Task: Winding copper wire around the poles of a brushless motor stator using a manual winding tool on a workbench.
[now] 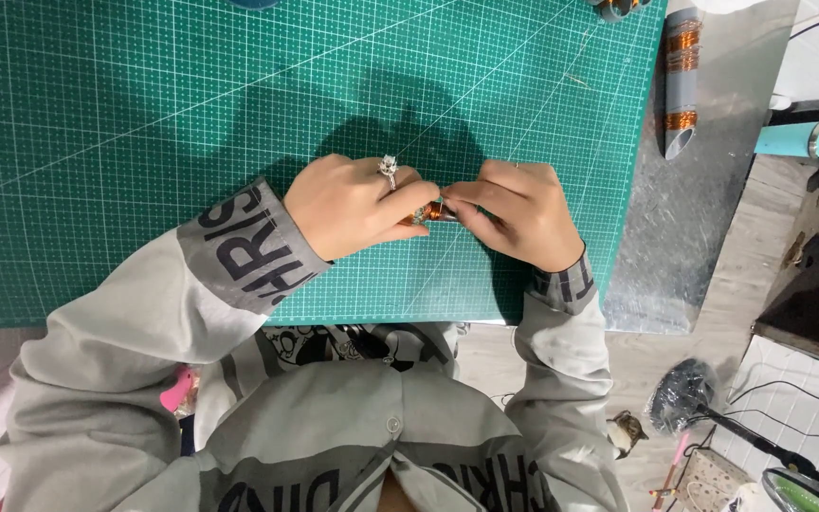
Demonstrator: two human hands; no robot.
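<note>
bright, sharp overhead light; soft shadow beyond the hands (433, 209)

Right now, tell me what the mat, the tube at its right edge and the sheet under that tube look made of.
Mat: matte green, white grid; probably flexible vinyl. Tube: grey, likely plastic, wound with shiny copper-coloured wire. Sheet: dull silver-grey with faint reflections, probably metal.

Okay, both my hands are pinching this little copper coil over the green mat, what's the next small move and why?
Probably keep the left hand steady and let the right hand work the small copper coil, since both pinch it just above the green cutting mat.
</note>
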